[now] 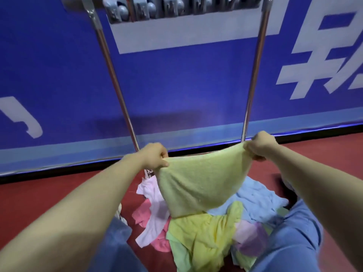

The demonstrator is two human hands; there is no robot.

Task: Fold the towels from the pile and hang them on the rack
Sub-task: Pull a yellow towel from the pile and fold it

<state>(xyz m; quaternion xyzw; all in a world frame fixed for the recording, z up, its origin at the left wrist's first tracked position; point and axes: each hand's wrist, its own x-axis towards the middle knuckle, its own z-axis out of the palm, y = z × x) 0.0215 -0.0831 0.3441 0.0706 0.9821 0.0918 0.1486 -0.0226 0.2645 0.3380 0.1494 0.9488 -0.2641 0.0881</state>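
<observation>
Forearms [78,209] out above pile [206,234]: my L hand [155,156] + R hand [259,146] each pinch a top corner of yellow towel [196,183]. I'd pull edge taut, match corners, lift hem clear of pile.

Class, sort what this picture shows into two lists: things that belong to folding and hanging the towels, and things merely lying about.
Belongs to the job: yellow towel, gripped by left hand and right hand; pile of towels below it; metal rack.
Just there: blue banner; red floor; blue trousers.
</observation>
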